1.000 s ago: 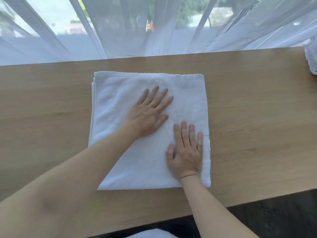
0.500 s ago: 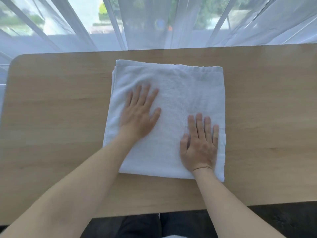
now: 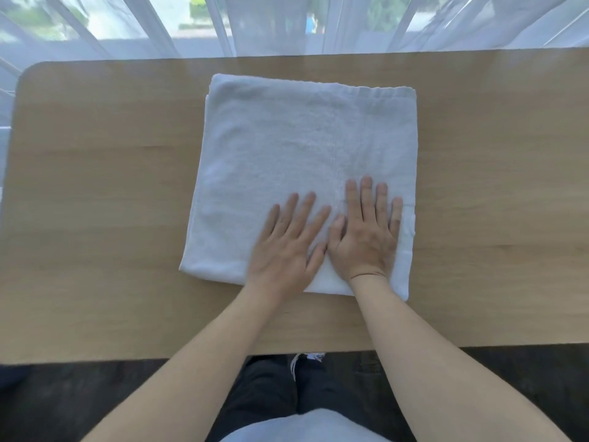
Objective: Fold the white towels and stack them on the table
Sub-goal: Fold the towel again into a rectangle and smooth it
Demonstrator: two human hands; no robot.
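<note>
Hands are pressing flat on a folded white towel (image 3: 296,161) lying on the wooden bench (image 3: 95,202). Left hand (image 3: 287,247) and right hand (image 3: 366,237) are resting side by side near the towel's closest edge, fingers (image 3: 366,199) straight and released, grasping nothing. Sheer curtains (image 3: 287,23) are hanging beyond the towel.

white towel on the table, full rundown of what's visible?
The white towel is terry cloth by its look, folded into a rough square with layered edges showing along its left side and a hemmed band at the far edge. It lies flat on the wooden table, near its middle. The left hand and right hand rest flat, side by side, on its near right part, fingers straight.
</note>
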